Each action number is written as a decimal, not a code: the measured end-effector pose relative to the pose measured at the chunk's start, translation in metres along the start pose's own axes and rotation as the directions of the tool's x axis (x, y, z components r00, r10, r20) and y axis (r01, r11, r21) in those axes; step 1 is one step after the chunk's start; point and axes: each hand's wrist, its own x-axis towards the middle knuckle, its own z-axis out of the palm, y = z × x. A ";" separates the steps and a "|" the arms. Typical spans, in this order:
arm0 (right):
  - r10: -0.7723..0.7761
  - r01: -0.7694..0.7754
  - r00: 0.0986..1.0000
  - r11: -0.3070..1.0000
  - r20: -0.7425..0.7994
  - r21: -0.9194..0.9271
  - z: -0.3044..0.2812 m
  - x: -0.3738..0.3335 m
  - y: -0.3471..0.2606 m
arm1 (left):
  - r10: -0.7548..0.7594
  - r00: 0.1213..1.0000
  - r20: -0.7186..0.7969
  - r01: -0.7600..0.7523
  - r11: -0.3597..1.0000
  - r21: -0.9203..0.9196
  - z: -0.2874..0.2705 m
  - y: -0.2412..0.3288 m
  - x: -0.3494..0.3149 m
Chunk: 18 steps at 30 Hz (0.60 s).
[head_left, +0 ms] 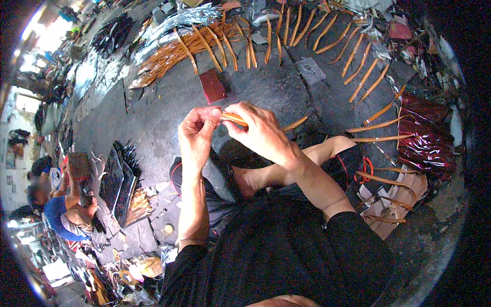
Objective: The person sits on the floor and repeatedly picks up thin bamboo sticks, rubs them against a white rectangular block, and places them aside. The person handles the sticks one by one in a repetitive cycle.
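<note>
left hand (197, 128) pinches the end of a tan strip (234, 118), right hand (263, 132) gripping it too, dark red sheet (213, 86) on the floor (153, 107) beyond.

Orange-brown strip (235, 118) — partly behind right hand (261, 128)

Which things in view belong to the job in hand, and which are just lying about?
Belongs to the job:
narrow tan-orange strip, in the grip of left hand and right hand
curved row of similar strips
long orange-brown bundle, probably

Apparently just lying about:
dark-red rectangular piece
clear plastic-looking sheet
</note>
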 end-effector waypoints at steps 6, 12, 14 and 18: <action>-0.021 0.019 1.000 0.998 -0.023 -0.068 0.010 0.002 -0.004 | 0.034 0.997 -0.072 -0.018 0.977 0.214 -0.003 0.003 -0.001; 0.113 -0.110 0.993 0.986 -0.019 0.125 0.012 0.004 -0.019 | -0.070 0.997 -0.046 0.056 0.967 -0.249 -0.009 0.000 -0.014; 0.137 -0.136 0.991 0.978 0.005 0.156 0.017 0.004 -0.023 | -0.051 0.999 -0.005 0.045 0.913 -0.405 -0.015 -0.017 -0.020; 0.151 -0.154 0.988 0.966 0.032 0.206 0.022 0.006 -0.029 | 0.023 0.999 -0.049 -0.045 0.848 -0.529 -0.011 -0.040 -0.020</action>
